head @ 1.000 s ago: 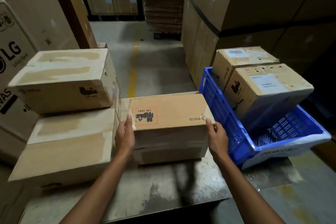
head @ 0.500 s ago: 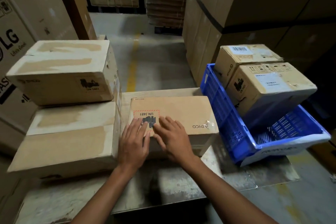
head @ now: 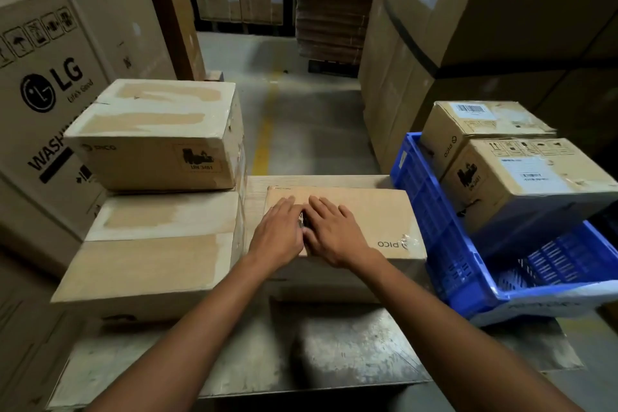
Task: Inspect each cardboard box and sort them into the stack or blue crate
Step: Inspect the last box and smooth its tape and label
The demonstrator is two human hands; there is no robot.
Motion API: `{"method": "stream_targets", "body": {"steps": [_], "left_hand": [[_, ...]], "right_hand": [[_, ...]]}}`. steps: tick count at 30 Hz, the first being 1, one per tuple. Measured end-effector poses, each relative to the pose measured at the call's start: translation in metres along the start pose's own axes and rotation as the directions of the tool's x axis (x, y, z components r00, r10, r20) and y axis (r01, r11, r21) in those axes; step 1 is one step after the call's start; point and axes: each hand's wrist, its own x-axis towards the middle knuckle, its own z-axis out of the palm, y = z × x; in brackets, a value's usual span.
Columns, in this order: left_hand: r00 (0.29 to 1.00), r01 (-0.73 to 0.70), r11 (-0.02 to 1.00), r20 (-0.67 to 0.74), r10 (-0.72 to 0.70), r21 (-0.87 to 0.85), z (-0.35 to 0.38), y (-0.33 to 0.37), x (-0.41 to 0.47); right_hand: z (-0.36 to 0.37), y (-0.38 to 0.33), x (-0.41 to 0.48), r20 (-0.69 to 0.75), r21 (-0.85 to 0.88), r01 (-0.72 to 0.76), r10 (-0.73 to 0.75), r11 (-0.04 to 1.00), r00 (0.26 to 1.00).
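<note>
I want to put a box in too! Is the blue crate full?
Not full. The blue crate holds a front box and a back box at its far end; its near floor is bare.

— Where does the single box (head: 374, 217) sit?
— Middle of the bench (head: 351, 354), with the stack (head: 160, 261) just to its left and the crate (head: 434, 227) just to its right.
— What's in the crate?
— Two boxes at its far end, the rear box (head: 485, 124) behind the front box (head: 541, 184)

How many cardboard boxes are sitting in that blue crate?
2. The rear PICO box sits at the far end of the blue crate; the front cardboard box leans tilted just before it. Anything under them is hidden.
</note>
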Motion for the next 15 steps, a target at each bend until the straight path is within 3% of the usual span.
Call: {"method": "stream_targets", "body": {"steps": [9,15], "left_hand": [[0.994,0.038,0.976,0.091,-0.058,0.215,-0.017,0.025,0.017],[0.975,-0.189,0.967,0.147,0.165,0.17,0.014,0.056,0.025]], "right_hand": [[-0.006,0.014,0.006,0.035,0.006,0.018,-0.018,1.0,0.999],[-0.015,0.06,-0.021,0.012,-0.019,-0.243,0.243,0.97,0.97]]}}
